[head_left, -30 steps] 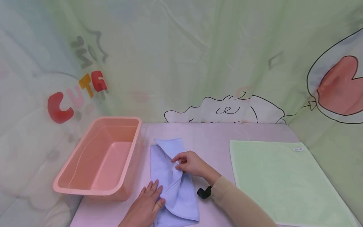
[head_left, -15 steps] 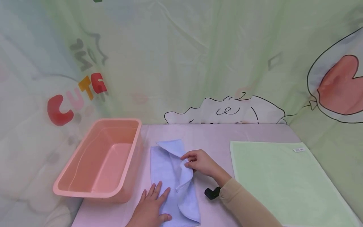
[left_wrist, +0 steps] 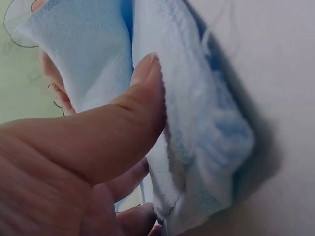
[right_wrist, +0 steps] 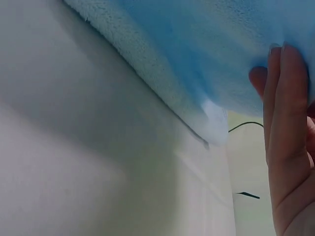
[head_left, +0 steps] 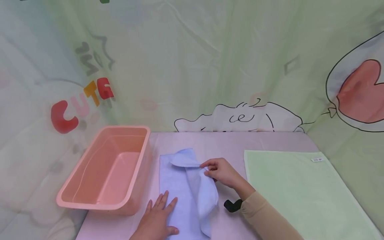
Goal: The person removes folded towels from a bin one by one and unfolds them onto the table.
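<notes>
A light blue towel lies lengthwise, folded, in the middle of the head view. Fingers spread, my left hand rests on its near left side. My right hand pinches the towel's upper layer between thumb and fingers at the right side, and that layer stands raised and curved. In the left wrist view, the left thumb lies against the thick layered edge of the towel. The right wrist view shows the right fingers against the lifted blue cloth, with a lower layer flat on the table.
A pink plastic basin stands left of the blue towel. To the right, a pale green towel with a small white label lies spread flat. A printed curtain encloses the table at the back and sides.
My right hand has moved to the right, drawing the towel's upper layer with it and uncovering more of the layer below. The left hand has shifted slightly and its fingers have spread.
</notes>
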Demonstrator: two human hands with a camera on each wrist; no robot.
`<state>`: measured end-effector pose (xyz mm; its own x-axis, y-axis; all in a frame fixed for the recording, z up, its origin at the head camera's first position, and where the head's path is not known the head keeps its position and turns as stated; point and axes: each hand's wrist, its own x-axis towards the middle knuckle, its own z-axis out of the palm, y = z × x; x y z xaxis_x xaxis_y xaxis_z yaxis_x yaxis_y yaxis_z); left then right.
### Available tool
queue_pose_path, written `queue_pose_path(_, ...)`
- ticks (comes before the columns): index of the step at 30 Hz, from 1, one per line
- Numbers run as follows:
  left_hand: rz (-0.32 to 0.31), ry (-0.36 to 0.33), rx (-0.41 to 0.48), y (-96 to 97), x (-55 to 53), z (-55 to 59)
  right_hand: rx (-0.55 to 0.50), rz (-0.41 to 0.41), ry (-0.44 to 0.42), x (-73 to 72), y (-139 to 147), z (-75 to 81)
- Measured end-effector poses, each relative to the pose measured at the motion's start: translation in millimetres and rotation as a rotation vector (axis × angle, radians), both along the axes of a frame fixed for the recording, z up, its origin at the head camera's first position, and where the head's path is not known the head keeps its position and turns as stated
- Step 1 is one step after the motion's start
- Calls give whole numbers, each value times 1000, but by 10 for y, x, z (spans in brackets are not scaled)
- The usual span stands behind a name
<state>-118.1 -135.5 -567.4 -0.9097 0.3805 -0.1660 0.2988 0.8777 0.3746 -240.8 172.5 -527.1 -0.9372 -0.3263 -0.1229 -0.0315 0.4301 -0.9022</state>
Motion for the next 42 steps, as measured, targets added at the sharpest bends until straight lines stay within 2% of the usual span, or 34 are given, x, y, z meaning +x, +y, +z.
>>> queue_pose_path(12, -14, 3, 23, -105, -40, -8, 86, -117, -30, 105, 252, 24)
queue_pose_path(21, -6, -29, 47, -187, -78, 28, 89, -143, -38, 231, 396, 23)
queue_pose_path(30, -1, -72, 67, -216, -130, 88, 128, -228, -72, 361, 490, -17)
queue_pose_path(38, -17, -41, 60, -251, -159, 94, 179, -278, -103, 492, 563, -69)
queue_pose_path(42, -11, -50, 56, -262, -181, 82, 203, -301, -125, 556, 595, -91)
